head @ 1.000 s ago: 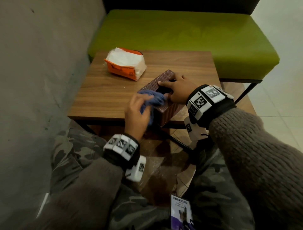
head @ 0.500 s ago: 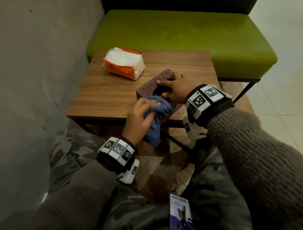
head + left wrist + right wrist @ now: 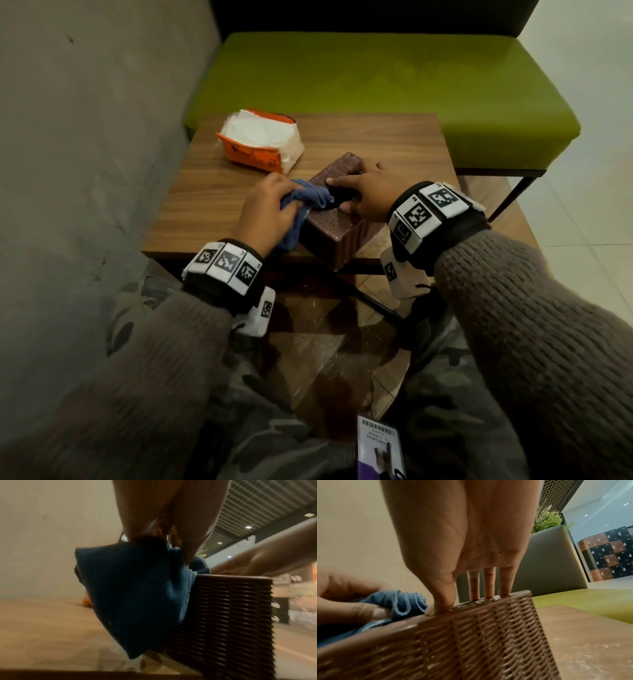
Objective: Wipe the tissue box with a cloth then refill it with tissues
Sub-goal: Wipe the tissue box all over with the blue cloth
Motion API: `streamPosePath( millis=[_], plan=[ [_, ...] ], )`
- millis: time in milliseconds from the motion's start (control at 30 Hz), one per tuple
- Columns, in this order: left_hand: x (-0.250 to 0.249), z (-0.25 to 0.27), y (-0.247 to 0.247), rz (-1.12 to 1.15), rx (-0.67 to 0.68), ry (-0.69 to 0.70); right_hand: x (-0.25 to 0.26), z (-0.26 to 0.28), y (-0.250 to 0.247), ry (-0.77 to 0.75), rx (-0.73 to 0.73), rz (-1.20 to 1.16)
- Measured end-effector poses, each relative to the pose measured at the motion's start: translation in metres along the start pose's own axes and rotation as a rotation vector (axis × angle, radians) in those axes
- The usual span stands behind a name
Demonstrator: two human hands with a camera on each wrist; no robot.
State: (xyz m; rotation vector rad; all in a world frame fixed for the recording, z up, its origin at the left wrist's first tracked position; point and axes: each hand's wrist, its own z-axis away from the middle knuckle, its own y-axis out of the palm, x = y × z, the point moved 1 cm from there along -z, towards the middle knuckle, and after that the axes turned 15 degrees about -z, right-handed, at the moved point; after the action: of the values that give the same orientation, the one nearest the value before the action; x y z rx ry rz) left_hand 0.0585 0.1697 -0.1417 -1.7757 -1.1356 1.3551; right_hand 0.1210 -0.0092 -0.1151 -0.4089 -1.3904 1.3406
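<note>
A brown woven tissue box (image 3: 337, 224) (image 3: 228, 616) (image 3: 471, 632) lies at the near edge of the wooden table (image 3: 212, 192), slanted toward the far right. My left hand (image 3: 265, 212) grips a bunched blue cloth (image 3: 308, 202) (image 3: 137, 592) (image 3: 399, 603) against the box's top left edge, part of the cloth hanging down its side. My right hand (image 3: 363, 192) (image 3: 471, 599) rests on the box top, fingers straight, thumb and fingertips (image 3: 489, 592) pressing down. An orange pack of white tissues (image 3: 260, 144) lies at the table's far left.
A green bench seat (image 3: 376, 85) stands behind the table. A grey wall (image 3: 85, 137) runs close along the left. My knees in camouflage trousers (image 3: 274, 428) sit under the near edge. A badge (image 3: 380, 452) hangs at the bottom.
My left hand has carried the cloth from the box's near end up and left along the top toward the slot. The right hand stays pressed on the box.
</note>
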Motion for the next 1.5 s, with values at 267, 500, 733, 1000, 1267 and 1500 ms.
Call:
streamPosePath(
  millis=[267,500,733,1000,1267,1500],
  plan=[
    [-0.010,0.012,-0.009,-0.002,0.127,0.222,-0.003,-0.007,0.001,-0.044,0.039,-0.042],
    [-0.020,0.018,0.002,-0.078,0.111,0.194,-0.012,0.002,0.005,0.035,-0.042,-0.129],
    [-0.047,0.024,0.018,-0.069,-0.028,-0.069,0.002,0.068,0.078,0.132,-0.595,-0.622],
    [-0.046,0.015,0.007,-0.032,0.095,-0.014,0.015,0.045,0.098,0.201,-0.805,-0.708],
    [-0.044,0.022,0.010,0.165,0.063,-0.045,0.028,0.036,0.115,0.245,-1.002,-0.644],
    [-0.013,0.008,0.007,-0.011,0.132,0.219,-0.009,0.043,0.098,0.052,-0.659,-0.814]
  ],
)
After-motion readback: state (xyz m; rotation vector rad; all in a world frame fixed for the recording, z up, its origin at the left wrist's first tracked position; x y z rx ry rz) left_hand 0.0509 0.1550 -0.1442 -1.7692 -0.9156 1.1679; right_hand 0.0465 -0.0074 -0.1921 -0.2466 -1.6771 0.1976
